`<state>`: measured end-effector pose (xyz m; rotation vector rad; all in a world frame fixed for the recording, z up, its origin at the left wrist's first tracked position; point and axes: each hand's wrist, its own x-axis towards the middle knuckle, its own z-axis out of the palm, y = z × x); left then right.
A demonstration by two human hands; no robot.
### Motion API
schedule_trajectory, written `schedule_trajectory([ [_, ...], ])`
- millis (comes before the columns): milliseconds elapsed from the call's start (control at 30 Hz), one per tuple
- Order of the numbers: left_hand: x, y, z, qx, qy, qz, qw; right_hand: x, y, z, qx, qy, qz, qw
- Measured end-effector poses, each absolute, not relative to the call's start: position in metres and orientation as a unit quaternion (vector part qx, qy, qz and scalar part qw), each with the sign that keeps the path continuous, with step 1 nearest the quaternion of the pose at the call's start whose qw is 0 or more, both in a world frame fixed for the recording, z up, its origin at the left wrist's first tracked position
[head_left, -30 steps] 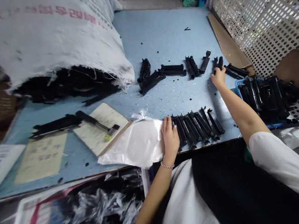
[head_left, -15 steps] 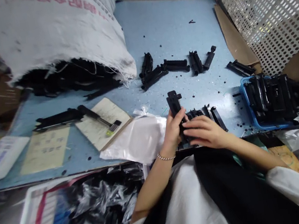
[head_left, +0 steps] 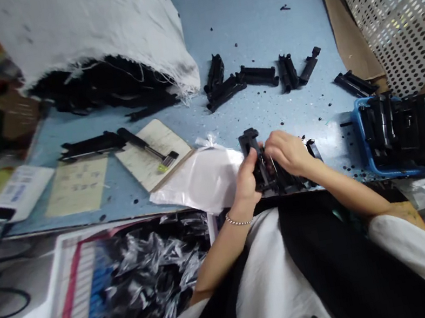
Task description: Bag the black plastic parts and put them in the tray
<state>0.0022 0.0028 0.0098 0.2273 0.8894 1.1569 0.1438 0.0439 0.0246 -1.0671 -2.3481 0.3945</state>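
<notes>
My left hand (head_left: 246, 181), with a beaded bracelet at the wrist, is closed around a long black plastic part (head_left: 250, 144) held near the table's front edge. Just right of it, my right hand (head_left: 288, 152) has its fingers curled together against the part's right side. Whatever those fingers pinch is hidden. More black plastic parts (head_left: 313, 149) lie under and beside my right hand, partly covered by it. A clear plastic bag (head_left: 208, 179) lies flat to the left of my left hand.
Several black parts (head_left: 259, 75) lie farther back on the blue table (head_left: 243, 5). At right stands a blue basket (head_left: 368, 153) filled with similar parts. A white woven sack (head_left: 98, 25) is at back left, near a notepad (head_left: 150, 142) with a black-handled tool (head_left: 144, 143) on it.
My right hand has gone from lying over the part with fingers extended to curled fingers at its right side. My left hand still holds the part. The whole view has shifted slightly.
</notes>
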Motion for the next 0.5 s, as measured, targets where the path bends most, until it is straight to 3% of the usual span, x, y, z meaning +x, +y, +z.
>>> schedule_trajectory([
  [200, -0.008, -0.003, -0.001, 0.132, 0.424, 0.487, 0.752, 0.151, -0.013, 0.003, -0.311, -0.918, 0.11, 0.219],
  [400, -0.042, -0.019, -0.031, 0.165, 0.495, 0.437, 0.733, 0.202, -0.013, -0.021, -0.532, -0.82, 0.09, 0.19],
  [500, -0.044, -0.001, -0.047, 0.11, 0.494, 0.44, 0.741, 0.217, 0.004, -0.037, -0.556, -0.807, 0.083, 0.179],
])
